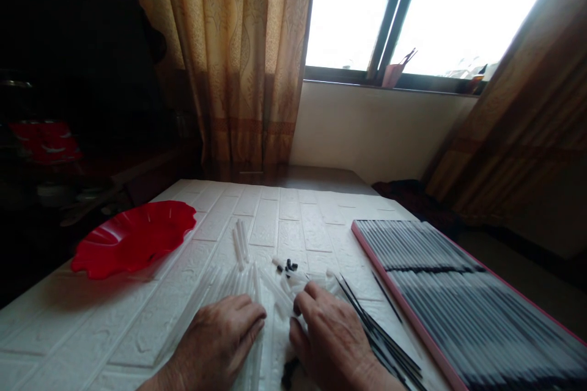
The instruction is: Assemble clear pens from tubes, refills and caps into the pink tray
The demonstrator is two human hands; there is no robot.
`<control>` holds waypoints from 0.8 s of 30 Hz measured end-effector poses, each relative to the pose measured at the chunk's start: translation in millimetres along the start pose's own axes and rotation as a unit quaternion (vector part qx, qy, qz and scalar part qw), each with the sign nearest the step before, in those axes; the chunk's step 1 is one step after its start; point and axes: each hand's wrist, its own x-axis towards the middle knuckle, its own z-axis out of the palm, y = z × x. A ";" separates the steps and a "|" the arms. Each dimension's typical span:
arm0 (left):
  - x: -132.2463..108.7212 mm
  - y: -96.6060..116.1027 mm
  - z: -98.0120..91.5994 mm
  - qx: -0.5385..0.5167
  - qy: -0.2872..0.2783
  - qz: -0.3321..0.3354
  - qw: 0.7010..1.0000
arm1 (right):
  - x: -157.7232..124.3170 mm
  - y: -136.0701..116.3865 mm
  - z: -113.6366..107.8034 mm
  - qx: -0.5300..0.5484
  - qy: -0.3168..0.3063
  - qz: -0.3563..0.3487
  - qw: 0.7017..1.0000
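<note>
My left hand (220, 336) lies palm down on a pile of clear plastic pen tubes (238, 284), its fingers together and stretched forward. My right hand (328, 333) rests beside it with fingers curled over tubes at the pile's right end; what it grips is hidden. Small black caps (290, 266) lie just beyond the fingertips. A bundle of thin black refills (376, 336) fans out to the right of my right hand. Two loose tubes (241, 244) lie farther back.
A red wavy-edged plate (132, 238) sits at the left on the white brick-patterned table cover (293, 208). A pink-edged tray (458, 299) filled with rows of assembled pens lies at the right. Curtains and a window stand behind.
</note>
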 end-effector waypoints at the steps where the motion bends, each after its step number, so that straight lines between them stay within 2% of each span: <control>1: -0.1 -0.8 0.6 -0.006 0.006 0.000 1.000 | -0.7 2.1 -0.2 0.011 0.013 -0.008 1.000; 4: -1.0 -3.2 1.9 -0.043 0.058 -0.013 0.997 | -2.9 4.9 0.3 0.049 0.020 -0.042 0.998; 8: -0.7 -2.3 -0.3 -0.182 0.100 -0.049 0.977 | -4.1 1.2 7.3 0.083 0.012 -0.091 0.992; 13: 2.2 4.6 -2.7 -0.397 0.080 -0.066 0.912 | -2.9 -1.9 19.1 0.118 0.045 -0.160 0.979; 16: 2.7 5.9 -0.2 -0.482 0.060 -0.096 0.869 | -3.1 1.2 13.1 0.130 0.048 -0.190 0.972; 18: 2.9 4.7 1.7 -0.512 0.073 -0.132 0.846 | -3.1 8.1 2.7 0.129 0.057 -0.176 0.974; 20: 3.0 2.8 2.8 -0.521 0.087 -0.153 0.835 | -1.9 21.3 -9.5 0.134 0.090 -0.132 0.978; 22: 2.3 1.1 3.2 -0.511 0.100 -0.147 0.841 | 0.9 40.8 -20.1 0.144 0.135 -0.071 0.978; 24: 0.2 0.4 3.5 -0.484 0.105 -0.119 0.861 | 3.7 62.6 -27.9 0.143 0.170 -0.009 0.975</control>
